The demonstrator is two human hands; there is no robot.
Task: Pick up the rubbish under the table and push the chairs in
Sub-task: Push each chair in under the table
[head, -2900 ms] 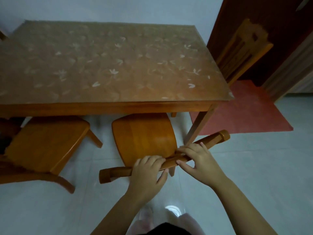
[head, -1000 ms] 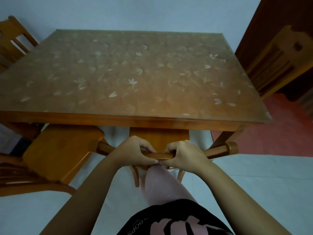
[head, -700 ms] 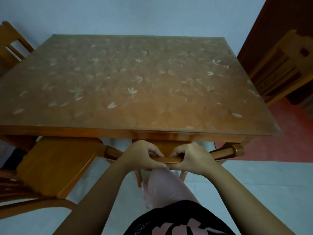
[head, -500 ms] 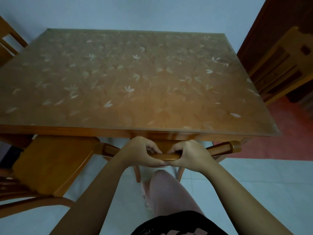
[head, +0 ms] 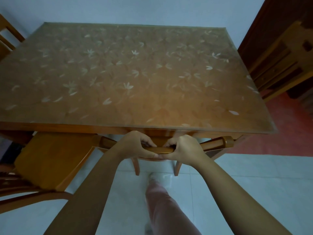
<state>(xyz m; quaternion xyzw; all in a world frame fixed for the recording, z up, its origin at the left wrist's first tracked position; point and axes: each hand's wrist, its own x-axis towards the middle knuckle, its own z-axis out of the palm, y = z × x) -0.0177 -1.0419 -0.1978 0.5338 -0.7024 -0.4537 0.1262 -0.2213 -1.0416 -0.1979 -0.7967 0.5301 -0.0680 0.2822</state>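
Note:
A wooden chair stands right at the near edge of the table [head: 71, 128], its seat hidden beneath the tabletop. Only its curved top rail [head: 216, 144] and two back legs show. My left hand [head: 135, 145] and my right hand [head: 183, 150] grip the middle of that rail side by side, fingers curled over it and thumbs underneath. No rubbish is visible; the floor under the table is hidden by the tabletop.
A second wooden chair [head: 50, 158] stands at the left, its seat mostly out from under the table. Another chair [head: 277, 63] stands at the table's right side, and a chair back [head: 6, 38] shows far left. A red mat [head: 279, 134] lies right. My leg [head: 162, 200] steps forward on pale tiles.
The chair I hold has slid forward until its seat is under the table. Both hands kept their grip on the rail, and I have stepped closer.

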